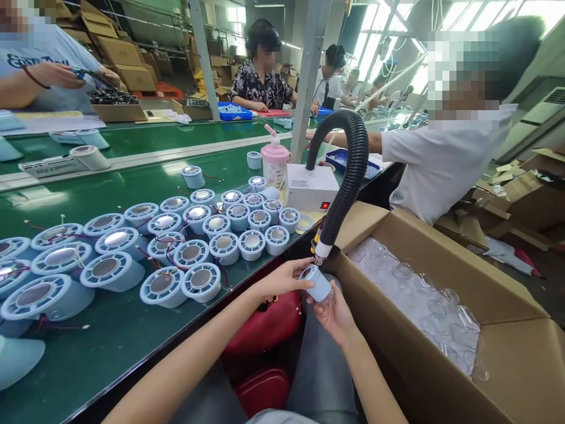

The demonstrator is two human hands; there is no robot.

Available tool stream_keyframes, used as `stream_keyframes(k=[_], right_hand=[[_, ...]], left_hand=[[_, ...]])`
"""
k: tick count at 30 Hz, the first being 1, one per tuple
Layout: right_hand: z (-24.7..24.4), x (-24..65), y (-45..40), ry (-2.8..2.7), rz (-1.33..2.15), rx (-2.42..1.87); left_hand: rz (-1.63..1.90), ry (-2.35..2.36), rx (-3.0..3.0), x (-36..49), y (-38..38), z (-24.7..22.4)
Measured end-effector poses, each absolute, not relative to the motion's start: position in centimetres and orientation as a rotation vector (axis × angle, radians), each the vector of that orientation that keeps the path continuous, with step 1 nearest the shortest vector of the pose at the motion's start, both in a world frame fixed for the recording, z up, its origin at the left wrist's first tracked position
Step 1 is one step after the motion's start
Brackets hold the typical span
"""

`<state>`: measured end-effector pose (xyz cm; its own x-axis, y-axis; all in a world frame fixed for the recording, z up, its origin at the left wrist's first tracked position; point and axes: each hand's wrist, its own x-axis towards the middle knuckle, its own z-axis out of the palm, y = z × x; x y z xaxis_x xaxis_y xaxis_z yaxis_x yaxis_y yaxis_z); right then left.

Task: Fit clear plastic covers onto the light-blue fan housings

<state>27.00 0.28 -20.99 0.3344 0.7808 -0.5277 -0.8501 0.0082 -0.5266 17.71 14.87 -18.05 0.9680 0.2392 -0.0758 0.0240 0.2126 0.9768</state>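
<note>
A light-blue round plastic housing [321,287] is held tilted between both my hands, just past the table edge. My left hand [289,278] grips its upper end from the left, fingers and thumb closed around the rim. From below and right, my right hand [336,313] wraps its lower end, where a bit of clear plastic shows. The metal tip of a black flexible hose [353,171] hangs right over the housing; whether they touch I cannot tell. Several similar blue housings [192,252] with silvery discs and thin wires stand on the green table [145,341] to the left.
On my right an open cardboard box [514,324] holds clear plastic covers [435,306]. The hose rises from a white box [311,187] beside a pink-lidded cup [275,156]. A co-worker in a white shirt [435,168] sits at right; others work across the table.
</note>
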Motion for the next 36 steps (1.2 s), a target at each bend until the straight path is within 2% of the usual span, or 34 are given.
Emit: stream_keyframes(k=[11, 24, 36], right_hand=[[-18.7, 25.8, 0.4, -0.041, 1.369, -1.006], [-14.2, 22.9, -3.3, -0.321, 1.406, -1.228], [-12.5, 21.6, -3.7, -0.123, 1.797, -1.181]], left_hand=[[0.190, 0.250, 1.322, 14.2, 14.9, -16.3], [0.302, 0.134, 1.420, 7.4, 11.1, -13.2], [0.366, 0.120, 1.728, 5.3, 9.4, -11.5]])
